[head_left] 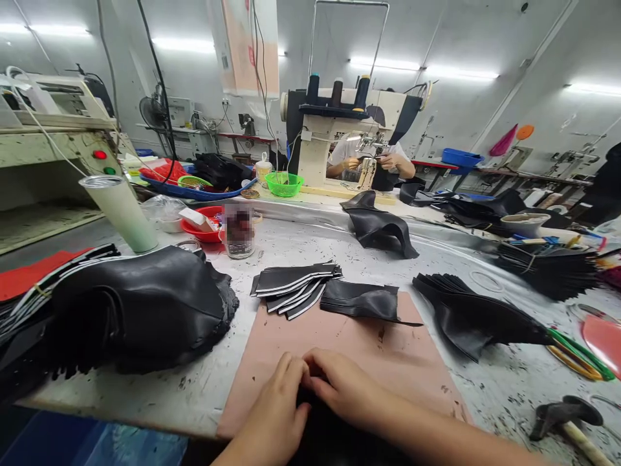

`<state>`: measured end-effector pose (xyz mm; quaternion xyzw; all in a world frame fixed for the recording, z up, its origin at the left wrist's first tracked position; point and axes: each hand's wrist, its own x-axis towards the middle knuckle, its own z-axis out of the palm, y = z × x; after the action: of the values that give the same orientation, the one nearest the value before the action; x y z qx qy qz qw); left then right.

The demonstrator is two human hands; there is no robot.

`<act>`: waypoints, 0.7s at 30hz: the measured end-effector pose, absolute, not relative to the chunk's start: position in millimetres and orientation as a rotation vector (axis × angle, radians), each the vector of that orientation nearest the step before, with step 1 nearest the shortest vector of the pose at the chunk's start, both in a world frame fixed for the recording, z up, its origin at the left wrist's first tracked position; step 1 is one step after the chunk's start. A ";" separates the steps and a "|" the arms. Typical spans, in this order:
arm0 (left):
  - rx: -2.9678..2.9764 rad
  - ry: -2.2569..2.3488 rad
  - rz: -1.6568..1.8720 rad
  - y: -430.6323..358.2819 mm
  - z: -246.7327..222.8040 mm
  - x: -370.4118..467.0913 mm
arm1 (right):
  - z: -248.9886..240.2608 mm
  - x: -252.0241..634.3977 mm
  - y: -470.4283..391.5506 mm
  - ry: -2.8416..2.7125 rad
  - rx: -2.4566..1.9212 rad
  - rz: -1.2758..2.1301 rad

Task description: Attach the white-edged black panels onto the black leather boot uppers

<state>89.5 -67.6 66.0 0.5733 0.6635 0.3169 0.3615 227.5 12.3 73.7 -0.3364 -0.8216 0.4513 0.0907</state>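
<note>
My left hand [284, 404] and my right hand [342, 388] meet at the front of a pink mat [286, 333], fingers bent and closed. Between them shows the dark edge of a black leather piece [317, 414], mostly hidden by my fingers and blending into the dark area below. Just beyond my hands, a black leather piece [361, 301] lies on the mat. Touching its left end is a fanned stack of black strips with white edges [295, 285].
Left stands a large pile of black leather pieces [160, 304], with a tumbler [121, 210] and a glass mug [239, 239] behind. Right lie a bundle of black pieces [466, 310] and a hammer [567, 417]. Across the table a co-worker [392, 158] sits at a sewing machine [315, 149].
</note>
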 end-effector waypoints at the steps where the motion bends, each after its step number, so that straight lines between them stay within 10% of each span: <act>1: 1.378 1.710 0.885 -67.8 61.6 86.6 | 72.4 222.2 11.3 -2.402 -0.975 1.382; 21: 1.029 1.677 1.099 -84.9 62.4 72.6 | 77.5 199.2 2.0 -2.391 -0.821 0.911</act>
<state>72.6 -84.9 62.4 0.4124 0.6721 0.4403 0.4294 199.2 2.0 77.5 -0.2978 -0.8669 0.3302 0.2252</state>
